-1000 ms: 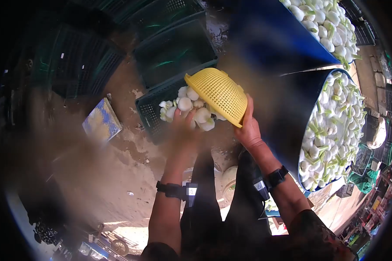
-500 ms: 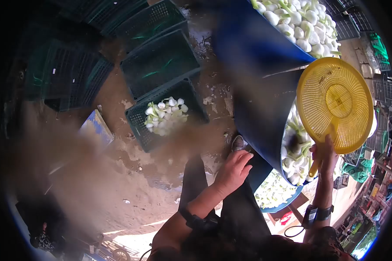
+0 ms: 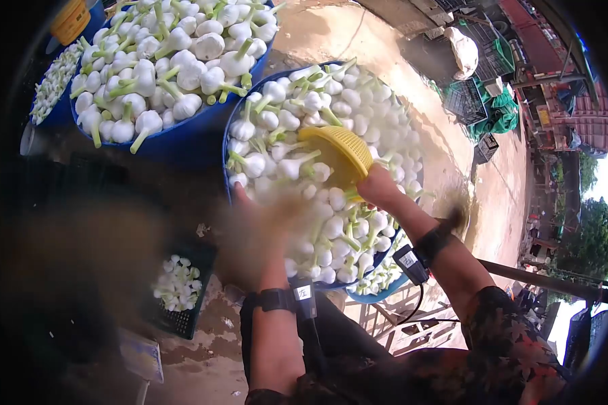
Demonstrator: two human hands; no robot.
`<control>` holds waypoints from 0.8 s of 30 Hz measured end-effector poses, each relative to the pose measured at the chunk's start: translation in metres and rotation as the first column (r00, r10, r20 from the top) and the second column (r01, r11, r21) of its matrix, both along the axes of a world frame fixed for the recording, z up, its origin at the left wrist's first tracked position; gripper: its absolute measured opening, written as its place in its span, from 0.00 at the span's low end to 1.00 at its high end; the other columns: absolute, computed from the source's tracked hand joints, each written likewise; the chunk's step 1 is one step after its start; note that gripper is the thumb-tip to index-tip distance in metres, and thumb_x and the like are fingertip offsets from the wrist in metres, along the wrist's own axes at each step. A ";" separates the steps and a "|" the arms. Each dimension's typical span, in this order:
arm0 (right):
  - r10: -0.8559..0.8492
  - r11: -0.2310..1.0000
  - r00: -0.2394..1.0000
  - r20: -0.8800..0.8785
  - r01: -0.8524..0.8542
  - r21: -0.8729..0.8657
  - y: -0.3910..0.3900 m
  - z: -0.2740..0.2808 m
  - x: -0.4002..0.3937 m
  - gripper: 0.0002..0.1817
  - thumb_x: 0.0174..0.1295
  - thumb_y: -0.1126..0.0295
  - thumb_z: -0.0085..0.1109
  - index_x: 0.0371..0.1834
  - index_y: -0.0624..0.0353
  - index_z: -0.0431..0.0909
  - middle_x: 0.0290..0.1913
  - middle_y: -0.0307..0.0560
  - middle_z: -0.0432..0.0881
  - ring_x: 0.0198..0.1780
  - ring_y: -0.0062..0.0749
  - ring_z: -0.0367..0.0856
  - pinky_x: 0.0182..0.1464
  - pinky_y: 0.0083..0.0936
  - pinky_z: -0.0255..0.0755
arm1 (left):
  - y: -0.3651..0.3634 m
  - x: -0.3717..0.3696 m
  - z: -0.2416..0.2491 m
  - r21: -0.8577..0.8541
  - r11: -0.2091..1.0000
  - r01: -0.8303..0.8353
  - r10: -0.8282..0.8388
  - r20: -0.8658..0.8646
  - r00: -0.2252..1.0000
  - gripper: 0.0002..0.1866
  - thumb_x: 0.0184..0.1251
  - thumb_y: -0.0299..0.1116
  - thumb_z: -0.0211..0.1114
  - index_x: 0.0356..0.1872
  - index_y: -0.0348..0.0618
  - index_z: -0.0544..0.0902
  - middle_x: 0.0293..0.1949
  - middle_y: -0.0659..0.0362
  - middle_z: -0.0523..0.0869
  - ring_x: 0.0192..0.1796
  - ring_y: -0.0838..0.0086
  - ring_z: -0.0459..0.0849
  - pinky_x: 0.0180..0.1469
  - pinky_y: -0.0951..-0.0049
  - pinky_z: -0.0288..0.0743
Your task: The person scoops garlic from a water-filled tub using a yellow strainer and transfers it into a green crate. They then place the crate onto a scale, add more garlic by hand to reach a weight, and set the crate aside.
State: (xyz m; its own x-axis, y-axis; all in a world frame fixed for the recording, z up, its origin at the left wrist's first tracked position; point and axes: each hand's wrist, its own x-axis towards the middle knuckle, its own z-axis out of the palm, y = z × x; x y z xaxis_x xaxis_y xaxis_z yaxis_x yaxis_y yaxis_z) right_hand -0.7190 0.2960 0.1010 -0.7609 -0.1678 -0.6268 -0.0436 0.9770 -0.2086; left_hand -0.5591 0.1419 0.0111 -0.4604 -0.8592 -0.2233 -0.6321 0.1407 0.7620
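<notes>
Yellow basket (image 3: 348,150), one, lying tipped on its side among white garlic bulbs (image 3: 287,121) in the middle blue tub (image 3: 226,145). Its open mouth faces left and toward the near side, and its rim, the longest line in view, slants from far left to near right. The side is bright yellow plastic pierced with rows of small holes, and the curved outside faces far and right.

The right hand (image 3: 380,186) is closed around the basket's near right edge. The left hand (image 3: 248,219) is over the near left edge of the same tub, close to the bulbs; a blurry smudge covers most of it, so whether it is wide, narrow or holding something cannot be told.

Four tubs of garlic show: the middle one, a large one (image 3: 175,138) to the far left, a smaller one (image 3: 42,111) beyond that, and one (image 3: 370,297) at the near right. One dark crate (image 3: 197,307) on the ground at the near left holds a small heap of bulbs. The bulbs, round with pale green stems, are too many to count. Two black wristbands (image 3: 275,300) show, one per arm.
</notes>
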 end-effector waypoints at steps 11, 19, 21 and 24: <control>-0.247 0.854 0.899 0.363 0.379 -0.357 0.059 -0.024 -0.020 0.18 0.57 0.70 0.49 0.50 0.62 0.69 0.25 0.48 0.77 0.17 0.30 0.76 0.14 0.26 0.67 | 0.062 -0.062 0.036 0.037 0.912 0.408 -0.382 -0.284 0.880 0.49 0.40 0.31 0.76 0.68 0.44 0.59 0.63 0.47 0.66 0.65 0.55 0.64 0.66 0.59 0.58; -0.240 0.685 0.738 0.631 0.589 -0.428 0.047 -0.077 -0.011 0.09 0.58 0.74 0.50 0.40 0.65 0.68 0.19 0.47 0.73 0.11 0.30 0.71 0.10 0.25 0.62 | 0.038 -0.053 -0.014 0.174 0.983 0.064 -0.019 -0.251 0.968 0.61 0.40 0.38 0.79 0.72 0.48 0.44 0.67 0.37 0.56 0.68 0.49 0.60 0.67 0.57 0.57; -0.203 0.608 0.756 0.622 0.595 -0.525 0.053 -0.078 -0.007 0.08 0.59 0.75 0.51 0.39 0.65 0.67 0.19 0.47 0.74 0.12 0.30 0.72 0.10 0.24 0.62 | 0.045 -0.054 -0.012 0.110 0.987 0.118 -0.087 -0.254 0.963 0.58 0.40 0.36 0.79 0.71 0.47 0.48 0.64 0.40 0.62 0.63 0.50 0.66 0.63 0.58 0.63; -0.252 0.610 0.710 0.658 0.644 -0.461 0.049 -0.044 -0.002 0.10 0.60 0.74 0.49 0.44 0.65 0.67 0.22 0.47 0.75 0.14 0.30 0.74 0.10 0.23 0.63 | 0.058 -0.057 0.016 -0.110 0.935 0.337 -0.354 -0.209 0.912 0.46 0.37 0.37 0.78 0.64 0.57 0.67 0.60 0.45 0.66 0.60 0.49 0.68 0.59 0.56 0.66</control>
State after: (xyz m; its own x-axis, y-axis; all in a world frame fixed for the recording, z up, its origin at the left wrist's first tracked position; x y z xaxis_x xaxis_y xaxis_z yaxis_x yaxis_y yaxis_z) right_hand -0.7208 0.3449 0.0569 -0.4693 -0.3812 -0.7965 0.6581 0.4505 -0.6033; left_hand -0.6160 0.1997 0.0275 -0.7619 -0.6472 -0.0262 -0.3504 0.3778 0.8570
